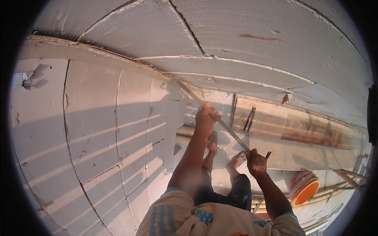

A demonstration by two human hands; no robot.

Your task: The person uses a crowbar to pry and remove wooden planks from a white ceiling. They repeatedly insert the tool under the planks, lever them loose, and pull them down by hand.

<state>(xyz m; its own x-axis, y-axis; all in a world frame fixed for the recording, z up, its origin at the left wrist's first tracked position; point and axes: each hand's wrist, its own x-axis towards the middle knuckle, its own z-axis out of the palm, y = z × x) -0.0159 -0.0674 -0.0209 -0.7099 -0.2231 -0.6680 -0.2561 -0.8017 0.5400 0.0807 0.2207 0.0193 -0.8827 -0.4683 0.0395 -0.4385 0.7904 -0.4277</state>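
A long, thin grey stick [231, 133] runs slantwise through both my hands. My left hand [205, 117] is closed round its middle. Lower and to the right, my right hand [256, 162] grips it near its lower end. A short dark piece [268, 155] pokes out beside the right fist; I cannot make out what it is. The stick's far end reaches the corner where the left block wall [90, 118] meets the far block wall [256, 27]. A wooden strip [102, 53] lies along that corner, close to the stick's tip.
Wooden boards [291, 141] lie to the right of my feet, with a dark long-handled tool [249, 119] on them. An orange bucket [306, 192] stands among poles [323, 192] at the lower right. A small chunk [287, 98] sticks out from the far wall.
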